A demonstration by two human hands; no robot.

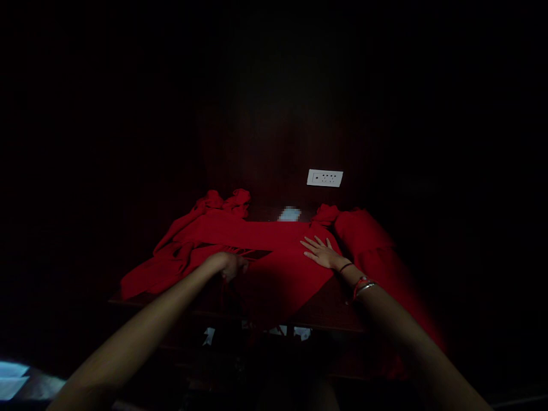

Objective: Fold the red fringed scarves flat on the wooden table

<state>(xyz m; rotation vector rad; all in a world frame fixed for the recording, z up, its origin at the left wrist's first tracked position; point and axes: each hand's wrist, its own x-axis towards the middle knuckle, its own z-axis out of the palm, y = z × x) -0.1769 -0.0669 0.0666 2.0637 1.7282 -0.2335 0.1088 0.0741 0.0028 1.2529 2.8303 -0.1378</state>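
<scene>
Red cloth (278, 274) lies spread over a dark wooden table (329, 311), and part of it hangs over the front edge. My right hand (321, 252) rests flat on the cloth with its fingers spread; bracelets circle that wrist. My left hand (233, 266) is bent down at the cloth's left part, beside thin red strands. Its fingers are curled and partly lost in shadow, and what they hold, if anything, is too dark to make out.
More red fabric is bunched at the left (171, 257) and right (368, 234). A pixelated bright object (290, 214) lies behind the cloth. A white socket panel (325, 178) is on the dark wall. Pale items (302, 333) show below the tabletop.
</scene>
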